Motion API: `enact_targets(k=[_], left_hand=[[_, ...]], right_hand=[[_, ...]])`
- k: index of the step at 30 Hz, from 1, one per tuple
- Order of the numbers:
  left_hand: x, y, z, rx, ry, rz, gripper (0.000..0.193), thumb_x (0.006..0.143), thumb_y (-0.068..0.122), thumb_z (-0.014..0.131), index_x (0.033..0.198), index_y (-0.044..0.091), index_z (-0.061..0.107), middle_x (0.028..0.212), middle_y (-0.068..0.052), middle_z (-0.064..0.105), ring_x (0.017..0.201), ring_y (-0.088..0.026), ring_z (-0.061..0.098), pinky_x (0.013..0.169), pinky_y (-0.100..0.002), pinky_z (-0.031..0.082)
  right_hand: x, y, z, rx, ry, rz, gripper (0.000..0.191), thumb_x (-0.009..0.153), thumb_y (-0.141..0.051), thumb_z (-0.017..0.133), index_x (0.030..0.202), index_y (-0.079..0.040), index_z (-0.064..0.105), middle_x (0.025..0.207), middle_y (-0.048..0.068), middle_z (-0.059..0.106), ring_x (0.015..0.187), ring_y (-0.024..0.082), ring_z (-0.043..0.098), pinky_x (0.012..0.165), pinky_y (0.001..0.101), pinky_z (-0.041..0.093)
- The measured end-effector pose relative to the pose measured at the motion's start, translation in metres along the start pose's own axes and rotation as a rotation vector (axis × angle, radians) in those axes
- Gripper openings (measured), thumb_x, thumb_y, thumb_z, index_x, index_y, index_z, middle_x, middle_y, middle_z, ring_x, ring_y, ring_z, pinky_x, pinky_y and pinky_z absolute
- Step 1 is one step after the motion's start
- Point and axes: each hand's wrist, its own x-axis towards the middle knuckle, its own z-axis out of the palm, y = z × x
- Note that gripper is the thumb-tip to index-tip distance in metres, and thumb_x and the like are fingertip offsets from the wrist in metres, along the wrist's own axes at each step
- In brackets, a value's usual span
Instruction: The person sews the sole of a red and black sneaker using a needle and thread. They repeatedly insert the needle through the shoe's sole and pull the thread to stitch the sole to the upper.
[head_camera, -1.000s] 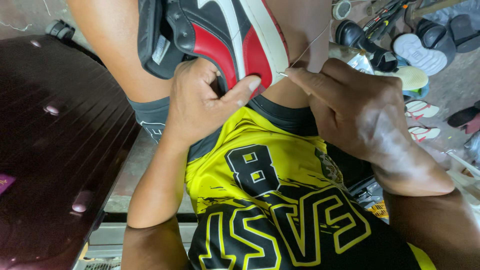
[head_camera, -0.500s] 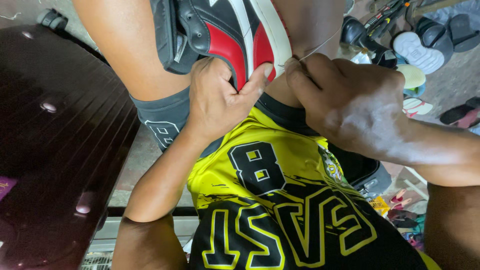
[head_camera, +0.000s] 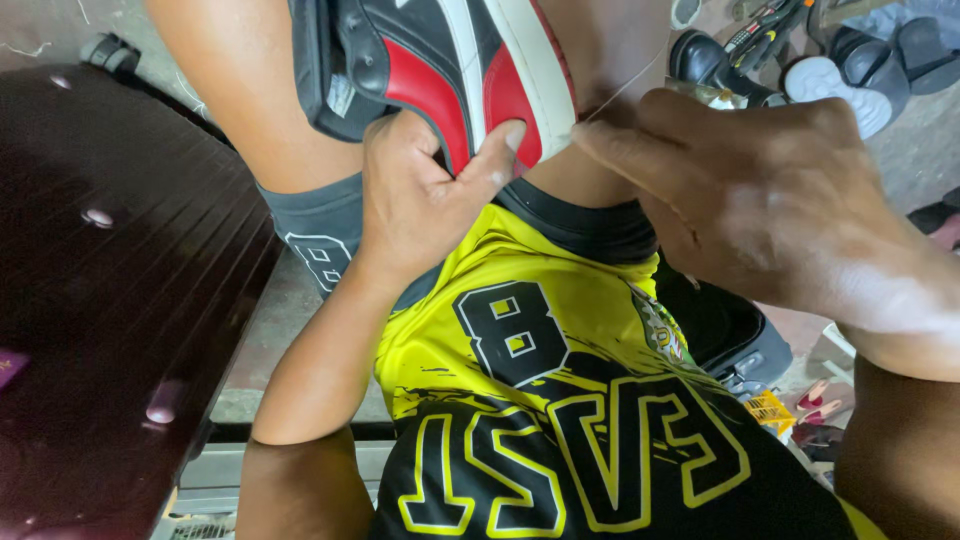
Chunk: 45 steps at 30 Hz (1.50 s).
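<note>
The sneaker (head_camera: 450, 75) is being hand-stitched along its sole edge, and this looks like the pull-through part of a stitch. It is lying wedged between the person's bare knees above the lap, sole turned to the right, with black and red leather panels, a white stripe and a thick white sole rim whose edge is showing a red line. The left hand (head_camera: 420, 200) is bracing it from below, the thumb (head_camera: 497, 150) pressing on the red panel just beside the white rim, the other fingers tucked behind the shoe, so the hand is clamped on the sneaker. The right hand (head_camera: 770, 210) is pinching together on a thin pale thread (head_camera: 625, 88) that is running taut up and to the right from the sole rim; whether a needle is sitting in that pinch is too small to tell. In my judgement the next move is calling for a steady draw to tighten the stitch while the thumb keeps the panel flat against the rim.

Further out, a dark maroon slatted bench (head_camera: 110, 300) is lying at the left, and other shoes (head_camera: 840, 70) and sandals are sitting on the ground at the upper right.
</note>
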Motion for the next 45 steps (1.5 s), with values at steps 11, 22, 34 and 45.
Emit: enact_targets(k=[11, 22, 34, 45], left_hand=[[-0.009, -0.001, 0.003, -0.057, 0.021, 0.058, 0.014, 0.101, 0.011, 0.077, 0.100, -0.001, 0.070, 0.086, -0.011, 0.076, 0.077, -0.021, 0.078, 0.073, -0.031, 0.058], [-0.008, 0.001, 0.003, -0.003, 0.047, 0.061, 0.021, 0.098, 0.013, 0.079, 0.088, 0.000, 0.067, 0.079, -0.014, 0.073, 0.070, -0.027, 0.075, 0.067, -0.034, 0.055], [0.000, -0.002, 0.016, 0.060, 0.160, 0.075, 0.031, 0.094, 0.012, 0.081, 0.076, -0.001, 0.059, 0.070, -0.019, 0.062, 0.065, -0.039, 0.066, 0.061, -0.041, 0.049], [0.003, -0.007, 0.012, 0.027, 0.156, 0.129, 0.019, 0.099, 0.011, 0.078, 0.090, 0.001, 0.065, 0.083, -0.019, 0.068, 0.079, -0.039, 0.070, 0.066, -0.040, 0.054]], right_hand=[[-0.015, -0.010, 0.006, 0.102, 0.122, 0.059, 0.043, 0.085, -0.004, 0.073, 0.127, -0.011, 0.066, 0.089, 0.007, 0.064, 0.063, 0.023, 0.063, 0.052, 0.0363, 0.048], [-0.015, -0.009, 0.016, 0.039, 0.078, 0.049, 0.043, 0.082, -0.005, 0.073, 0.124, -0.007, 0.069, 0.084, 0.006, 0.063, 0.053, 0.019, 0.062, 0.044, 0.0322, 0.045], [0.011, -0.014, 0.026, -0.110, 0.113, 0.014, 0.030, 0.078, -0.009, 0.069, 0.108, -0.005, 0.069, 0.084, 0.004, 0.061, 0.056, 0.018, 0.063, 0.044, 0.0331, 0.044], [0.021, -0.003, 0.048, -0.057, 0.122, -0.048, 0.025, 0.081, -0.007, 0.071, 0.104, -0.004, 0.064, 0.087, 0.006, 0.060, 0.059, 0.020, 0.063, 0.048, 0.0343, 0.044]])
